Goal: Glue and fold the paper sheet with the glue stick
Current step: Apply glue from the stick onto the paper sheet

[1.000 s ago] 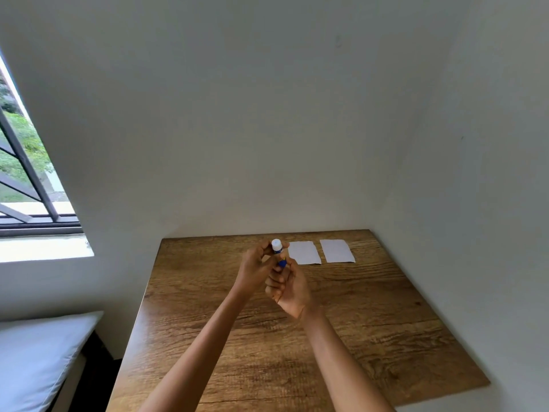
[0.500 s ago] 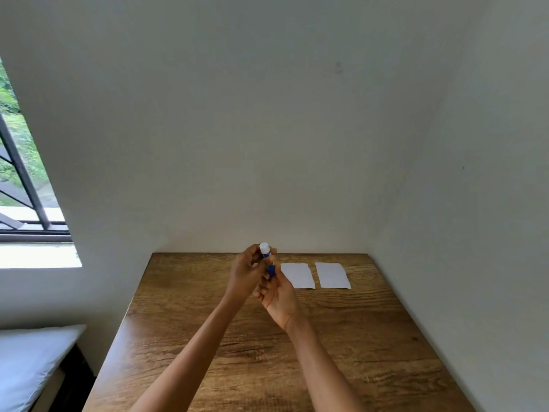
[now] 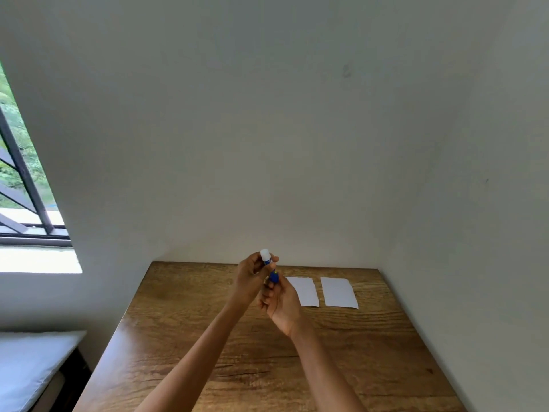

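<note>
Progress: early, by my reading; the glue stick (image 3: 269,266) is in hand above the table and neither paper shows any fold or sign of glue.
Step in hand: likely uncapping or twisting up the stick; whether the white top is a cap or bare glue cannot be told.
Left hand (image 3: 251,279): fingers curled round the upper part of the stick, thumb and fingertips pinching just under the white end.
Right hand (image 3: 280,301): fingers curled round the blue lower part of the stick, palm turned toward the camera.
Glue stick place: held upright and slightly tilted between both hands, above the far middle of the table (image 3: 184,337), clear of the wood.
Left paper sheet (image 3: 306,291): flat on the table at the far side, just right of the hands, its near-left part hidden behind the right hand.
Right paper sheet (image 3: 339,292): flat beside the first, a narrow strip of wood between them; not touching.
Left to do: spread glue on a sheet, fold it, press it down.
Containers: none apart from the stick's own tube; how much glue it holds is not visible.
</note>
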`<state>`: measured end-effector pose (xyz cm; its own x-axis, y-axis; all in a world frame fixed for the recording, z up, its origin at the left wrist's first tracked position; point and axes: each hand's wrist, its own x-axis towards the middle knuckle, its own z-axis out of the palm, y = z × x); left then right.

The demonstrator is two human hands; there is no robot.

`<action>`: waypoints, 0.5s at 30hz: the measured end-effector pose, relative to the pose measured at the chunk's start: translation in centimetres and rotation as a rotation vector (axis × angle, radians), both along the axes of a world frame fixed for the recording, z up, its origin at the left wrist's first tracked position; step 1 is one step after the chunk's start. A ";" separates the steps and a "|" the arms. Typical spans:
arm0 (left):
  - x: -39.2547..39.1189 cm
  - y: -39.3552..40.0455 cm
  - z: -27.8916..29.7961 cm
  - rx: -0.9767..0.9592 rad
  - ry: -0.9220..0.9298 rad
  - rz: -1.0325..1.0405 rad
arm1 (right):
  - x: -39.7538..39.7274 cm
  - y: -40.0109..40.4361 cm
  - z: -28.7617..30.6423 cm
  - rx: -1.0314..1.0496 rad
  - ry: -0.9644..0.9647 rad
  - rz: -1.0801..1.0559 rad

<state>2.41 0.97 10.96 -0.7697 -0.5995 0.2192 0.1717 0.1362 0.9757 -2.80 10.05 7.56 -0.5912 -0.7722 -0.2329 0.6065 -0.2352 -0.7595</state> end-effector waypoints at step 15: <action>-3.5 -0.5 -1.6 0.044 -0.020 0.015 | -2.7 0.0 -2.2 -0.135 -0.135 -0.017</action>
<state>-1.07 0.50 9.33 -0.7645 -0.6199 0.1770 0.1505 0.0953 0.9840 -5.49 10.06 5.35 -0.5746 -0.7921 -0.2058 0.6961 -0.3408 -0.6320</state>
